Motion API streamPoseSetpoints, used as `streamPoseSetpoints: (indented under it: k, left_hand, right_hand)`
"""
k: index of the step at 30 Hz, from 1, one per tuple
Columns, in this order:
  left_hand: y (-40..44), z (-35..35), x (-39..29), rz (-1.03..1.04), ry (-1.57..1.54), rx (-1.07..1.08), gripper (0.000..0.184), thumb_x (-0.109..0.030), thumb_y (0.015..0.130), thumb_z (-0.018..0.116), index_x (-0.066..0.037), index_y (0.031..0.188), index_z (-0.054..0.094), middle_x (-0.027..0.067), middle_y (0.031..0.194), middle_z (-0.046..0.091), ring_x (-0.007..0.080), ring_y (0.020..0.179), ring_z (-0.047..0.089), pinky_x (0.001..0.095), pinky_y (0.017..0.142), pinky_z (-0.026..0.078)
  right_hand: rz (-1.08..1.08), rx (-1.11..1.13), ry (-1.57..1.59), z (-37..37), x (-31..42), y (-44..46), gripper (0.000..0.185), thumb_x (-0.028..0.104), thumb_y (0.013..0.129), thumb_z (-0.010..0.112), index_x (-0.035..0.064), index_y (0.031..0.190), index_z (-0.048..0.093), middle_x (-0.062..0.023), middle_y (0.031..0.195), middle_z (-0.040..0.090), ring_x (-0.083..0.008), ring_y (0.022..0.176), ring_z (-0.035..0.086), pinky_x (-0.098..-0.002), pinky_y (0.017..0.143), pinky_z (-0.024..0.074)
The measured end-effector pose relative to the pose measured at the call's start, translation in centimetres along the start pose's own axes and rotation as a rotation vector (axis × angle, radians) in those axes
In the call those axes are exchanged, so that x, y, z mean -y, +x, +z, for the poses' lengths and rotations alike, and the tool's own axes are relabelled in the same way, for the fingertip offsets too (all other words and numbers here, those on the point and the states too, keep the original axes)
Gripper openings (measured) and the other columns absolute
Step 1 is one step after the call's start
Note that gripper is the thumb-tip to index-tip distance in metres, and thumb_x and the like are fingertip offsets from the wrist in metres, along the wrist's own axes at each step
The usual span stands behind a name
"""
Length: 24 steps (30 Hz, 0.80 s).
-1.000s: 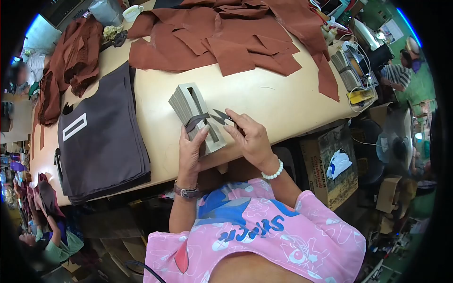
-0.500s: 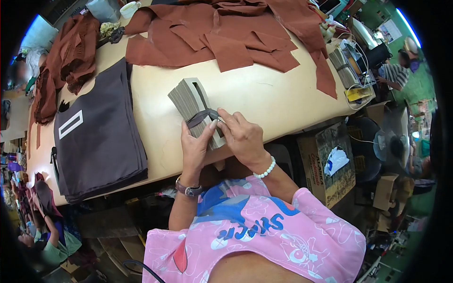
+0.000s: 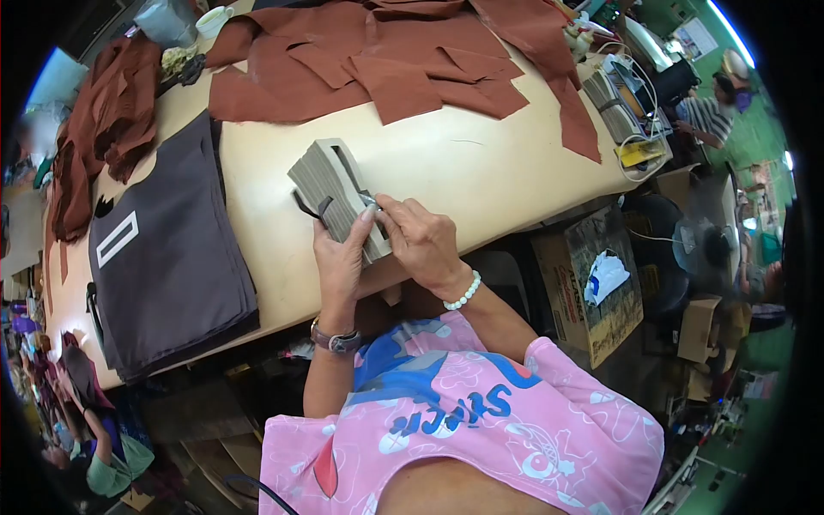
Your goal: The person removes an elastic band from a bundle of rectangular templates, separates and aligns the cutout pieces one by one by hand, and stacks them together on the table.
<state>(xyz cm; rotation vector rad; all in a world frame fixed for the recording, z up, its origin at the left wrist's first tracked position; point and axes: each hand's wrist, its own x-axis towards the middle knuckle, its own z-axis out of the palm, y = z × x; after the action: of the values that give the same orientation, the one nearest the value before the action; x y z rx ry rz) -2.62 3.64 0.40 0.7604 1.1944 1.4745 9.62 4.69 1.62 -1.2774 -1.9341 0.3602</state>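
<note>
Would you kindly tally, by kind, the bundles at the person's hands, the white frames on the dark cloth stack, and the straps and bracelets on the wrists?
Bundles of slotted pieces: 1, in the left hand
White frames: 1, on the dark cloth stack
Brown wrist straps: 1
Beaded bracelets: 1
Total: 4

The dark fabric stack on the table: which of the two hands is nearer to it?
Left. The left hand is right of the dark fabric stack, holding the bundle of grey frames; the right hand is farther right.
</note>
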Motion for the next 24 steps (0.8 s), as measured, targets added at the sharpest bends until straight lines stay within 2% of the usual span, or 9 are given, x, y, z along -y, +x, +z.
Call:
streamPoseSetpoints:
  k: [6,7,9,11,13,15,17,22,24]
  left_hand:
    - [-0.2,-0.7,0.5,-0.062,-0.075,-0.022,0.055,-0.012,0.081,0.064,0.003,0.126,0.036,0.0108,0.112,0.052,0.0166,0.099,0.053,0.0293,0.085,0.044]
    - [-0.2,-0.8,0.3,-0.078,-0.075,-0.019,0.056,-0.013,0.081,0.063,0.003,0.126,0.035,0.0106,0.111,0.052,0.0172,0.098,0.053,0.0305,0.085,0.044]
    - [-0.1,-1.5,0.9,-0.099,-0.122,0.014,0.053,-0.019,0.081,0.063,0.002,0.124,0.038,0.0097,0.108,0.054,0.0172,0.094,0.055,0.0303,0.08,0.048]
    - [0.1,-2.1,1.1,-0.104,-0.148,0.041,0.047,-0.023,0.082,0.061,0.002,0.119,0.044,0.0083,0.103,0.057,0.0167,0.088,0.059,0.0299,0.073,0.051]
    - [-0.1,-2.0,0.7,-0.121,-0.159,0.051,0.045,-0.024,0.082,0.061,0.002,0.116,0.047,0.0079,0.1,0.058,0.0163,0.086,0.06,0.0292,0.072,0.051]
    - [-0.2,-1.9,0.7,-0.135,-0.177,0.048,0.044,-0.024,0.082,0.061,0.002,0.114,0.049,0.0079,0.098,0.059,0.0162,0.085,0.06,0.0289,0.072,0.051]
    - [-0.1,-2.0,0.8,-0.142,-0.198,0.034,0.043,-0.025,0.082,0.062,0.002,0.114,0.049,0.0082,0.098,0.06,0.0164,0.085,0.06,0.029,0.073,0.051]
    - [0.1,-2.3,0.8,-0.202,-0.244,0.092,0.043,-0.026,0.083,0.059,0.002,0.114,0.049,0.0093,0.097,0.061,0.0166,0.085,0.06,0.0289,0.073,0.051]
    - [0.1,-2.3,0.8,-0.197,-0.213,0.078,0.043,-0.026,0.083,0.059,0.002,0.114,0.05,0.0093,0.097,0.061,0.0167,0.085,0.06,0.0293,0.074,0.05]
  right_hand:
    - [0.111,-0.293,0.253,-0.4,-4.0,1.1,0.024,0.012,0.085,0.057,-0.0011,0.105,0.057,-0.0145,0.072,0.059,-0.0217,0.06,0.058,-0.0321,0.059,0.046]
    - [0.232,-0.317,0.251,-1.6,-5.5,1.6,0.026,0.013,0.084,0.058,-0.0009,0.106,0.055,-0.0158,0.073,0.059,-0.024,0.061,0.058,-0.0335,0.058,0.0466]
    - [0.466,-0.36,0.273,-4.7,-8.5,2.7,0.03,0.016,0.083,0.059,-0.0006,0.107,0.052,-0.0184,0.076,0.06,-0.0287,0.061,0.06,-0.0363,0.058,0.0477]
    - [0.5,-0.525,0.293,-7.6,-14.0,3.9,0.032,0.015,0.081,0.059,-0.002,0.106,0.05,-0.0202,0.079,0.059,-0.028,0.067,0.061,-0.0359,0.061,0.0475]
    - [0.331,-0.704,0.085,-11.5,-22.2,5.0,0.026,0.014,0.08,0.057,-0.0022,0.1,0.052,-0.0203,0.085,0.059,-0.0321,0.077,0.059,-0.0387,0.067,0.047]
    - [0.392,-0.718,-0.243,-17.9,-25.1,6.5,0.021,0.014,0.08,0.055,-0.0013,0.094,0.055,-0.0213,0.088,0.058,-0.0348,0.085,0.057,-0.0427,0.075,0.0453]
    - [0.259,-0.759,-0.713,-23.5,-29.4,7.5,0.02,0.015,0.08,0.055,-0.0005,0.092,0.057,-0.0225,0.09,0.057,-0.0367,0.089,0.055,-0.0457,0.081,0.043]
    - [0.585,-0.528,-0.882,-32.3,-33.6,9.7,0.015,0.018,0.079,0.058,0.0056,0.086,0.065,-0.0184,0.087,0.063,-0.0361,0.083,0.061,-0.0424,0.073,0.0484]
    - [0.564,-0.478,-0.992,-33.1,-35.2,10.4,0.014,0.016,0.08,0.055,0.0078,0.084,0.065,-0.0174,0.085,0.064,-0.0354,0.083,0.061,-0.0428,0.074,0.0486]
